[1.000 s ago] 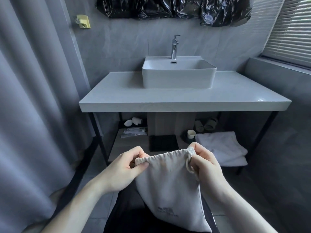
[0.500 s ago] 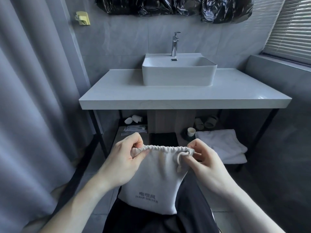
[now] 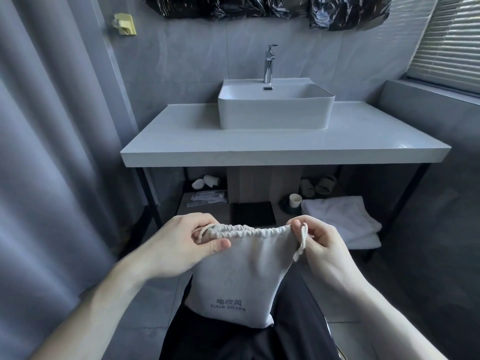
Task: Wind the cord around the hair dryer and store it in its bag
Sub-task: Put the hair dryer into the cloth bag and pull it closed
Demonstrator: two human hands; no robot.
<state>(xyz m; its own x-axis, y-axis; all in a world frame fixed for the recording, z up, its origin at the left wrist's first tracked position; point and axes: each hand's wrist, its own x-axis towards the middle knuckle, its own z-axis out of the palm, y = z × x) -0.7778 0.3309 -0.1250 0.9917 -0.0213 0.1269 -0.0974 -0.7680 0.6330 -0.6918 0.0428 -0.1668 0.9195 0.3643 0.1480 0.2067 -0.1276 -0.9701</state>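
Note:
A pale cloth drawstring bag (image 3: 239, 276) printed "HAIR DRYER" hangs in front of me over my dark trousers. Its gathered mouth is stretched level between my hands. My left hand (image 3: 181, 245) pinches the left corner of the mouth, with a loop of drawstring by the fingers. My right hand (image 3: 322, 245) pinches the right corner, where the drawstring end (image 3: 301, 242) dangles. The bag looks bulky and full. The hair dryer and its cord are not visible.
A white countertop (image 3: 285, 149) with a square basin (image 3: 275, 107) and a tap stands ahead. On the shelf beneath lie folded white towels (image 3: 342, 219), a paper cup (image 3: 295, 200), slippers and small packets. A grey curtain (image 3: 52, 152) hangs on the left.
The bag turned so its printed side faces me, and it now hangs straight. My hands moved apart, stretching the gathered mouth wider and flatter.

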